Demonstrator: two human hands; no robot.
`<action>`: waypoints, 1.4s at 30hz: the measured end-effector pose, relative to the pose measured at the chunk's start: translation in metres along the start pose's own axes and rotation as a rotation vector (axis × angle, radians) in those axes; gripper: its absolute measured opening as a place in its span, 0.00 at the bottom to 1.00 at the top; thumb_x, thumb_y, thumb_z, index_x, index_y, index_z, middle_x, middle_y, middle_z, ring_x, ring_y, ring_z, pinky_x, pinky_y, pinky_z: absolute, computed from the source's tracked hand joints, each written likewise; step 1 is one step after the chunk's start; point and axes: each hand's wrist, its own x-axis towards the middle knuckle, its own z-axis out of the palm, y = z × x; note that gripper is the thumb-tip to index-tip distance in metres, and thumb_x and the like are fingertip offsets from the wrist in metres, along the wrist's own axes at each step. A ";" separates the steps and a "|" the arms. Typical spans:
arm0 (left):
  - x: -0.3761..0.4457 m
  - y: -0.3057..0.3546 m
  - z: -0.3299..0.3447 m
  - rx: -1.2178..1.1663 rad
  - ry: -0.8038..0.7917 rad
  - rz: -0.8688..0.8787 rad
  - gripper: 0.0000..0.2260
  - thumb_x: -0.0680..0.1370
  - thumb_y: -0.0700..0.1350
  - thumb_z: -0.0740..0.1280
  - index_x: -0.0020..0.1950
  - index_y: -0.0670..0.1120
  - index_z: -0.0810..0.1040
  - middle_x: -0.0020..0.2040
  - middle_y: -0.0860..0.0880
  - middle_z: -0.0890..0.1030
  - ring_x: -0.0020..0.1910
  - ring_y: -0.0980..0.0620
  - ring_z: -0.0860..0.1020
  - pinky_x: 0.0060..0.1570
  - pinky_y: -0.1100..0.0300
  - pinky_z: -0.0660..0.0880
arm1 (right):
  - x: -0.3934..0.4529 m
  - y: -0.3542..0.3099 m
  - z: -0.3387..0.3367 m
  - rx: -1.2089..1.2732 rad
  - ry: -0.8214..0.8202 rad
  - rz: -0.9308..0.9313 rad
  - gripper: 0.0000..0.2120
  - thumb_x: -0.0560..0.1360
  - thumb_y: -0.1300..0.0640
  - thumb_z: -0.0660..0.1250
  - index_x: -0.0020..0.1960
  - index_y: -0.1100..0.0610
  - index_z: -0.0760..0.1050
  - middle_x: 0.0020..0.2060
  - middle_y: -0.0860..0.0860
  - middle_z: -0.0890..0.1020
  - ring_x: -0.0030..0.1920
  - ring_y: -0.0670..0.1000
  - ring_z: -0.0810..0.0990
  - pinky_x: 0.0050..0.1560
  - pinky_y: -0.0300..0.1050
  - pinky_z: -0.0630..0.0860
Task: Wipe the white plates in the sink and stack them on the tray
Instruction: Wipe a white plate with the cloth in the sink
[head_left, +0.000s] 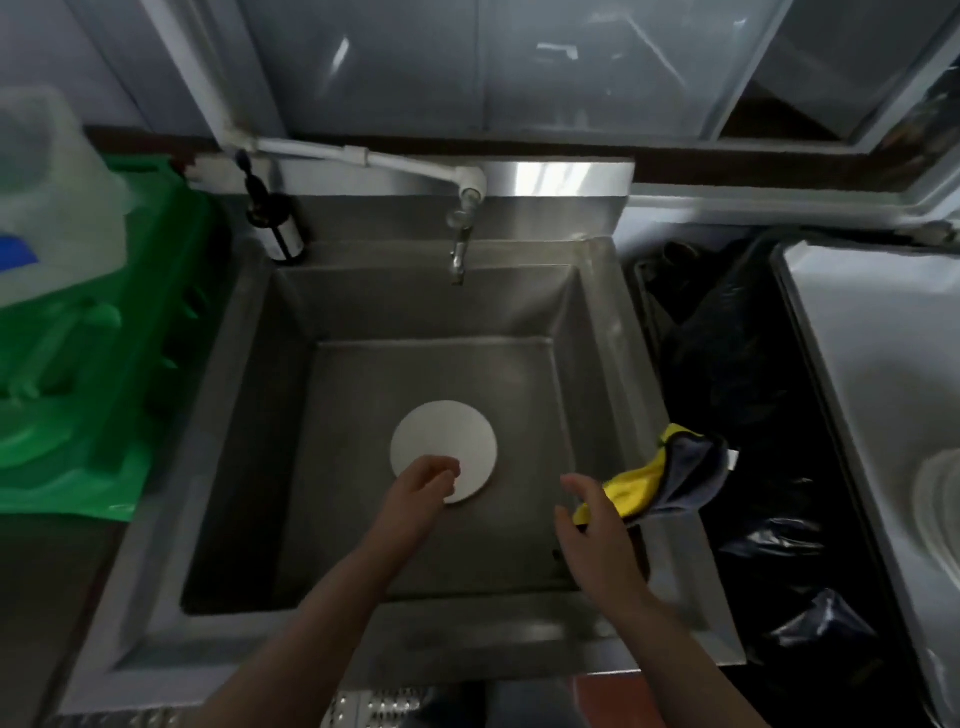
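One round white plate (447, 436) lies flat on the bottom of the steel sink (363, 312). My left hand (423, 486) hovers over the plate's near edge with loosely curled fingers; I cannot tell whether it touches the plate. My right hand (592, 519) is at the sink's right rim and grips a yellow and grey cloth (665, 480), which hangs out over the rim. Far right, a shiny metal tray (857, 332) carries a stack of white plates (937, 499), cut off by the frame edge.
A tap (458, 249) juts over the back of the sink, with a dark pump bottle (278, 228) at the back left corner. A green plastic crate (93, 395) stands to the left. A bin lined with a black bag (737, 395) sits between sink and tray.
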 end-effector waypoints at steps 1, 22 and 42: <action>0.007 -0.006 -0.005 0.019 0.004 -0.018 0.08 0.82 0.40 0.63 0.54 0.48 0.81 0.56 0.51 0.82 0.57 0.47 0.80 0.63 0.51 0.75 | 0.007 0.001 0.007 0.002 -0.019 0.014 0.17 0.79 0.60 0.65 0.66 0.51 0.71 0.63 0.47 0.76 0.64 0.47 0.72 0.62 0.42 0.68; 0.176 -0.135 -0.031 0.360 0.110 -0.346 0.16 0.82 0.50 0.62 0.65 0.43 0.76 0.64 0.43 0.79 0.63 0.43 0.77 0.57 0.55 0.73 | 0.175 0.080 0.152 -0.005 -0.221 0.438 0.22 0.80 0.63 0.62 0.74 0.60 0.66 0.70 0.59 0.72 0.70 0.59 0.70 0.67 0.50 0.67; 0.232 -0.160 -0.018 0.233 0.329 -0.353 0.14 0.79 0.41 0.62 0.65 0.45 0.76 0.59 0.45 0.80 0.53 0.46 0.76 0.51 0.56 0.72 | 0.219 0.091 0.182 0.050 -0.041 0.375 0.08 0.79 0.58 0.63 0.58 0.54 0.76 0.47 0.50 0.78 0.48 0.51 0.75 0.47 0.46 0.72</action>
